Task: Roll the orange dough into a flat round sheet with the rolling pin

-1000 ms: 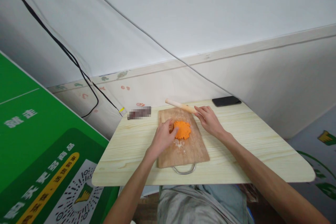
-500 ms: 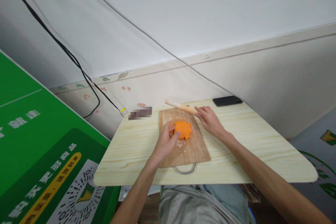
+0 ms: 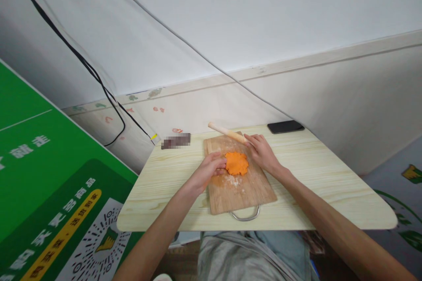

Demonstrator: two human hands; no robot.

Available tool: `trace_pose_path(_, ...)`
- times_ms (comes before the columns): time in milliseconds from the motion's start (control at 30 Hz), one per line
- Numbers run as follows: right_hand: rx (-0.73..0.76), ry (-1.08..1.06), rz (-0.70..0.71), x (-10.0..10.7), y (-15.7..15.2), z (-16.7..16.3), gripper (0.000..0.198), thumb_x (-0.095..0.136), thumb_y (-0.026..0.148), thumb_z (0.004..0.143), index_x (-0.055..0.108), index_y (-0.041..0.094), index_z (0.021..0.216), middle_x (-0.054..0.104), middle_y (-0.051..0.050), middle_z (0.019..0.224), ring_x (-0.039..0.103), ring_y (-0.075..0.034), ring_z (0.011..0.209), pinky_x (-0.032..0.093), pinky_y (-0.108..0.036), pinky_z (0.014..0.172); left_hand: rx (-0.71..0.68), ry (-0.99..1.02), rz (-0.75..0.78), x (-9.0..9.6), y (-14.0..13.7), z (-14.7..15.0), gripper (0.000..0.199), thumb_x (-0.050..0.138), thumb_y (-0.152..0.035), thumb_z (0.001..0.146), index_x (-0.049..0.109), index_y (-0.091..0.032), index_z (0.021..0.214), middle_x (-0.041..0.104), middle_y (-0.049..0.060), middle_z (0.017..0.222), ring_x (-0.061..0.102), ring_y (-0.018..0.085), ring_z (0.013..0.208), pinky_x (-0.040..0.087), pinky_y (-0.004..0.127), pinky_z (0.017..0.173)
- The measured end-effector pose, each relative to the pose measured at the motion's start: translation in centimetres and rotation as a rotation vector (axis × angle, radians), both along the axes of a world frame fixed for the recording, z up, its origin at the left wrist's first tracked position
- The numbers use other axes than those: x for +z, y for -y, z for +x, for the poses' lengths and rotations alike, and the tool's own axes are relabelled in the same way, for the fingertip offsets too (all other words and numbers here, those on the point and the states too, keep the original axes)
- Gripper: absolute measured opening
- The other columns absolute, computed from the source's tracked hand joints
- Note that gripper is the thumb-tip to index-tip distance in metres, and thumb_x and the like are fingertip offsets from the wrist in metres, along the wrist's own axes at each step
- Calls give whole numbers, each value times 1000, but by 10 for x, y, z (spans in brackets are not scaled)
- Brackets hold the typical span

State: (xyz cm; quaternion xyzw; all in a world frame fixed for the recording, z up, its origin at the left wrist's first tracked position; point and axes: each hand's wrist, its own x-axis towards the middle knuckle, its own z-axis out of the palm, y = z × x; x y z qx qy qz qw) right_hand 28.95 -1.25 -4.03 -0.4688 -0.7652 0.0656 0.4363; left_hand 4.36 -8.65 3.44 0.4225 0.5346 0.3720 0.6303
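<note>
A flat, ragged-edged piece of orange dough (image 3: 236, 163) lies on a wooden cutting board (image 3: 231, 197) dusted with white flour. At the dough's left edge is my left hand (image 3: 208, 170), its fingers bent together against that edge; the fingertips are partly hidden. My right hand (image 3: 263, 153) is closed around the near end of a pale wooden rolling pin (image 3: 226, 131). The pin slants up and left over the far part of the board, apart from the dough. A metal handle (image 3: 246, 217) sticks out from the board's near edge.
The light wood-grain table (image 3: 323, 189) stands against a white wall. A black phone (image 3: 285, 127) lies at the back right, and a blurred dark object (image 3: 176, 141) at the back left. A green printed panel (image 3: 66, 175) stands left of the table. Cables hang along the wall.
The board has shifted right and slightly turned, with the dough on it. My left hand has drawn from over the dough to its left edge. My right hand still holds the rolling pin.
</note>
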Motion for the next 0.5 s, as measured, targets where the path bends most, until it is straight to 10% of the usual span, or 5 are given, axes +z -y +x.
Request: trace_pose_path(500,-103,-267,-41,-20,18,-36,48,44,52,110,71,24,137,74,-13,113,64,-33,107,52,-54,99,-84,-196,158,-14,-15,-9,70,76,-30,87,49,-14,149,75,14,122,73,24,109,54,36,96)
